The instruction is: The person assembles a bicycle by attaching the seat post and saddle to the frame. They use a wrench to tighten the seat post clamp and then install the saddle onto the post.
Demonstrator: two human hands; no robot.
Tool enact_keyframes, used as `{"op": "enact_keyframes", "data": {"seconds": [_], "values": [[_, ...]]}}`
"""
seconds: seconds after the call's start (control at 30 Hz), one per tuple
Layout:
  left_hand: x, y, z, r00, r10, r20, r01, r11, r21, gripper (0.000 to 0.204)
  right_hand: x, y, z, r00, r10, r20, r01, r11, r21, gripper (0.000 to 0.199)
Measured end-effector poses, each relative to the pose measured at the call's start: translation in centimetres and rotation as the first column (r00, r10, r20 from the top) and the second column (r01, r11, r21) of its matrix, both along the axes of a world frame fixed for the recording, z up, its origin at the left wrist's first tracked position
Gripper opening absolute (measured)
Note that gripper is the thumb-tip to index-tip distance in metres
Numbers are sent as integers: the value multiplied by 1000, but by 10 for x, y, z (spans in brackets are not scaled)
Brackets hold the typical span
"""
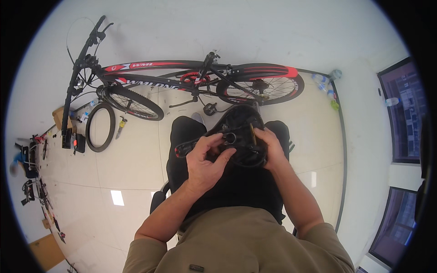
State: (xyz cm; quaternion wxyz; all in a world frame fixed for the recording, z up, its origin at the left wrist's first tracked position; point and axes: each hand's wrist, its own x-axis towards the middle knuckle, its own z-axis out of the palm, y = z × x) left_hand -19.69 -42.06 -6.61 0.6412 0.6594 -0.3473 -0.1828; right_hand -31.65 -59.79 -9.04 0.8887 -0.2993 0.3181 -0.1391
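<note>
A black bicycle saddle (239,116) lies underside up across my lap, its narrow nose pointing left. My left hand (204,164) is curled at the middle of the underside. Its thumb and forefinger bracket the round metal saddle clamp (231,138), and the remaining fingers are partly hidden. On the right, my right hand (273,148) grips the wide rear of the saddle, thumb on the underside beside a yellowish strip. Its other fingers are out of sight beneath the edge.
A black and red bicycle (182,84) leans along the white wall ahead. Left of it on the floor lie a loose tire (101,127), a yellow-handled tool (121,126) and a cardboard box (59,118). Plastic bottles (321,79) stand in the right corner. More bicycle parts (29,159) are far left.
</note>
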Motion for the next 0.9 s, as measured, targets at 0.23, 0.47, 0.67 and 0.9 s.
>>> {"op": "enact_keyframes", "data": {"seconds": [0.23,0.47,0.67,0.9], "values": [[4,-8,-4,995,26,-100,-34,997,-74,53,2,1,40,985,-146,-91,105,927,-359,35],[7,-16,-18,977,114,-178,-108,993,42,61,6,32,59,950,-263,-167,54,667,-743,38],[15,-14,2,977,188,104,-212,920,331,47,8,49,60,954,-295,-55,53,345,-937,43],[17,-14,-3,975,220,-42,-179,879,442,36,6,53,48,969,-243,-34,-21,57,-998,51]]}}
